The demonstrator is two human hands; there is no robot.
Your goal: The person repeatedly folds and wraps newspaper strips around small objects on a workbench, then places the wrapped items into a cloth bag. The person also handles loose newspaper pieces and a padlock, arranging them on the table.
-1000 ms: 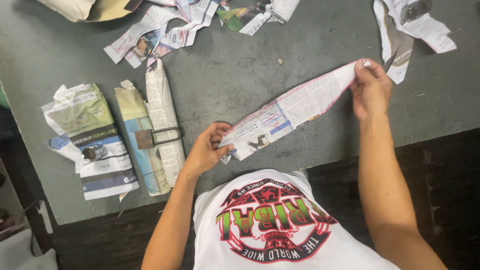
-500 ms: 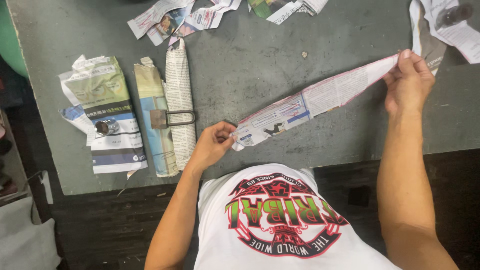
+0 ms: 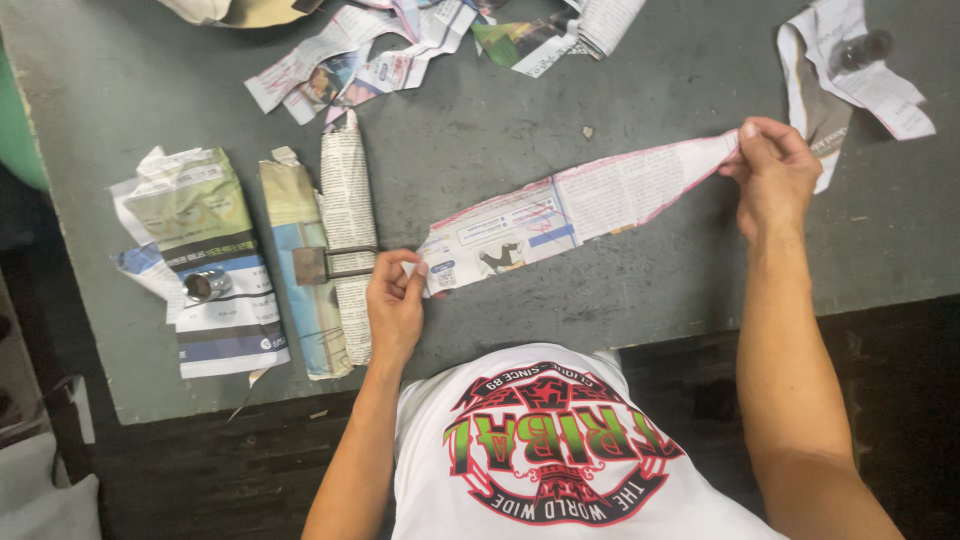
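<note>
A long folded strip of newspaper (image 3: 570, 205) stretches diagonally over the grey table (image 3: 640, 290). My left hand (image 3: 395, 300) pinches its lower left end near the table's front edge. My right hand (image 3: 775, 175) pinches its upper right end, farther back. The strip is pulled taut between both hands and slants up to the right.
Left of my left hand lie a rolled newspaper (image 3: 348, 230) and a folded paper (image 3: 300, 270) under a dark metal clip (image 3: 335, 264). Further left is a paper stack (image 3: 205, 260) with a small metal cylinder (image 3: 200, 286). Torn paper scraps (image 3: 370, 60) and a dark object (image 3: 865, 48) on paper lie at the back.
My left hand has slid left along the strip to its lower end, next to the rolled newspaper. The strip now lies flatter and more stretched. The camera view shifted slightly.
</note>
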